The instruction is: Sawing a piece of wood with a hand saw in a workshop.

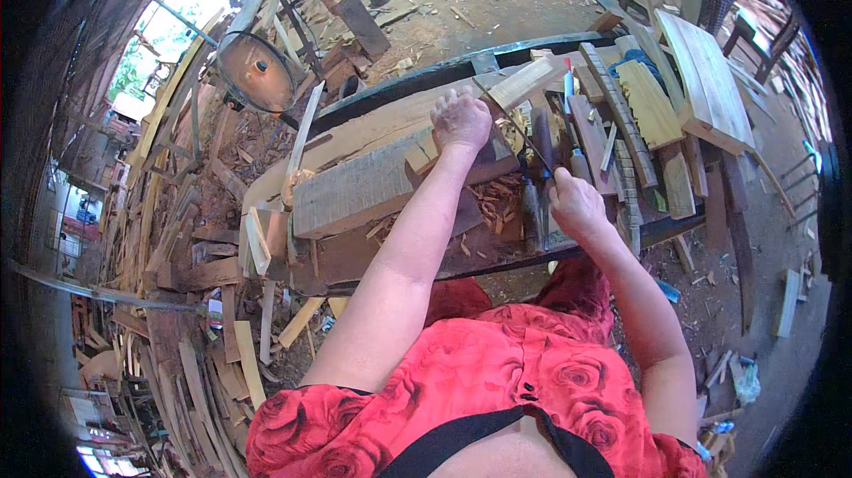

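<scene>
Over the tabletop [342,256], our left hand [461,118] curled beside wood block [422,157], hold unclear, our right hand [578,205] clamped on thin dark tool [532,149].

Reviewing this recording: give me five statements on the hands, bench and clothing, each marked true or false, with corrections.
1. The right hand grips one end of a long, thin, dark tool. True.
2. The left hand hangs down at the person's side. False: it is up over the bench, near the tool's far end.
3. Curled reddish-brown wood shavings lie between the two forearms. True.
4. The person wears a plain blue top. False: the top is red with a rose print.
5. The round, dish-shaped metal object is right of both hands. False: it is to their left.
</scene>
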`<state>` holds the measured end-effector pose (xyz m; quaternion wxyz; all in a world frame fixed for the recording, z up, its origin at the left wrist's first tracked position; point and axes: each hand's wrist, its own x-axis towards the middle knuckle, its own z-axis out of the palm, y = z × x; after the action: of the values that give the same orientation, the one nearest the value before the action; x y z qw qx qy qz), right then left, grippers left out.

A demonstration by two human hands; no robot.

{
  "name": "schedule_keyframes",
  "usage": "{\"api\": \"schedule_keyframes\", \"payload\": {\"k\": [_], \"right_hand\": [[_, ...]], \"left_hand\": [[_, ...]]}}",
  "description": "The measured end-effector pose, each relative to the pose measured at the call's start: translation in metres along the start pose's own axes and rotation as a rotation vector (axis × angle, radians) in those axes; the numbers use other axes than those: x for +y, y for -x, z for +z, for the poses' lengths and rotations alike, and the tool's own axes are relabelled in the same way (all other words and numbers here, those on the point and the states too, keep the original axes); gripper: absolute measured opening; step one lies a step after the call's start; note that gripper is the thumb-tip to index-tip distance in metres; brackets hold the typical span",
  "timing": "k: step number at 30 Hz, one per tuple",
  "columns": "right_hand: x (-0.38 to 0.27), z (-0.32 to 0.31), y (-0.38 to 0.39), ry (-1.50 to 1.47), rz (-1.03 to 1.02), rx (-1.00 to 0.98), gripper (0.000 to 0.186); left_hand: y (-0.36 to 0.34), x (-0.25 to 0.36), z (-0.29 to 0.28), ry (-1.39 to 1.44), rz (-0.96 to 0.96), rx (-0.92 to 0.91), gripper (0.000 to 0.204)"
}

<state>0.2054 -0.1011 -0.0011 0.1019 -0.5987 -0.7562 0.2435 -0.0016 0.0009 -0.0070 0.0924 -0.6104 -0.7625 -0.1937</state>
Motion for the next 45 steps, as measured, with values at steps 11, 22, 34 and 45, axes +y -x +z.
{"api": "schedule_keyframes", "payload": {"k": [11, 22, 34, 45], "right_hand": [[-0.028, 0.004, -0.046, -0.049, -0.008, 0.053, 0.020], [-0.021, -0.005, -0.002, -0.044, 0.027, -0.022, 0.023], [0.011, -0.008, 0.025, -0.210, -0.137, 0.025, 0.025], [0.003, 0.001, 0.026, -0.047, -0.233, 0.107, 0.025]], "left_hand": [[0.000, -0.003, 0.003, -0.008, 0.039, 0.035, 0.029], [0.003, 0.002, -0.006, 0.012, 0.014, 0.001, 0.028], [0.003, 0.006, -0.007, -0.029, 0.031, 0.013, 0.030], [0.009, 0.002, -0.011, -0.028, 0.034, -0.008, 0.024]]}}
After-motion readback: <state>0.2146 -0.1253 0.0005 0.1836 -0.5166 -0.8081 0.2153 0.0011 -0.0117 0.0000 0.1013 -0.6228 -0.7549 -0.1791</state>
